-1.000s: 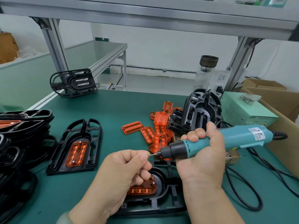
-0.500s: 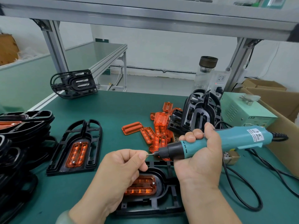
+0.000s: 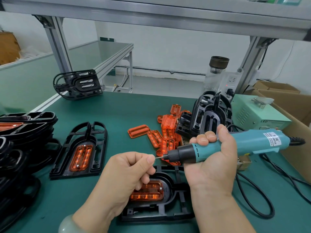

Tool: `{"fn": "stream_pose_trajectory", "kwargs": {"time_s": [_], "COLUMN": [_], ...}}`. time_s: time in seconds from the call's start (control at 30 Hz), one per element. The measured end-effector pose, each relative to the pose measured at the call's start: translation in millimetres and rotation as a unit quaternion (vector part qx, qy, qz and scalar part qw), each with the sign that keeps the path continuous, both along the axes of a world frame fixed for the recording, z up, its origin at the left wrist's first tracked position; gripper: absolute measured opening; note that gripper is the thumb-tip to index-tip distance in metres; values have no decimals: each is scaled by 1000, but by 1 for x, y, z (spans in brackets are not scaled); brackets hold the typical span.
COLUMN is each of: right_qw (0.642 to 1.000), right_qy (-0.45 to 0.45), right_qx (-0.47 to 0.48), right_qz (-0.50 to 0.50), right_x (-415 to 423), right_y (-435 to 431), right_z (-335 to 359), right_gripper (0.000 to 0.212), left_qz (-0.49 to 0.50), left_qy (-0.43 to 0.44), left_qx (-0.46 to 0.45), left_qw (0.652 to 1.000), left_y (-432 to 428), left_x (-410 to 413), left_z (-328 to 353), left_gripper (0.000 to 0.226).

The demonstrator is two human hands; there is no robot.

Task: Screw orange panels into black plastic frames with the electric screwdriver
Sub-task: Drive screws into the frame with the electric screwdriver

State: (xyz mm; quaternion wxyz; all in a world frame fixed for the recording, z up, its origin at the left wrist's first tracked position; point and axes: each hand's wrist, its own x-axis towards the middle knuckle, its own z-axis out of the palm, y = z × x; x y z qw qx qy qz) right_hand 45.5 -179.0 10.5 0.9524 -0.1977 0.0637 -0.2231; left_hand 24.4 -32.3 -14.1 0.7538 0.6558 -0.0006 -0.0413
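Here the right hand (image 3: 213, 158) holds the screwdriver (image 3: 235, 147) above the counter (image 3: 126, 111), its grip wrapped round the teal body and the tool lying almost level with the bit (image 3: 158, 157) aimed left. The left hand (image 3: 127, 172) meets it there: fingers curled, thumb and forefinger pinching at the bit's tip. Whether a screw sits between them is too small to tell.

Under both hands a black frame (image 3: 170, 214) lies flat on the counter with an orange panel (image 3: 148, 192) seated in its well; one screw (image 3: 160, 188) shows at the panel's right end, and the left end is hidden by the hand. A second frame (image 3: 79, 152) lies to the left, well apart, its own panel (image 3: 81, 157) screwed at both ends.

Loose panels (image 3: 166, 132) are heaped behind the screwdriver, touching a cluster of upright frames (image 3: 208, 115). More frames are stacked (image 3: 21, 132) at the left edge, and one empty frame (image 3: 77, 84) rests at the counter's far left corner. The tool's cable (image 3: 262, 199) loops over the counter on the right, near a pale green box (image 3: 257, 115).
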Motion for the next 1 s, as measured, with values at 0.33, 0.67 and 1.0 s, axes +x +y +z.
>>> {"fn": "stream_pose_trajectory", "kwargs": {"time_s": [0.33,0.67,1.0], "right_qw": [1000,998,993], "right_qy": [-5,32,31], "right_qx": [-8,-40,-100], "right_qz": [5,37,50], "right_x": [-1,-2,-2], "right_y": [4,10,12], "right_z": [2,-3,-3], "right_gripper": [12,10,13], "left_qz": [6,49,-92], "left_qy": [-18,-74,-43], "left_qx": [9,369,497], "left_qw": [1000,925,862], "left_y": [4,48,57], "left_x": [0,0,-8], "left_z": [0,4,-12], "left_gripper": [15,10,30]}}
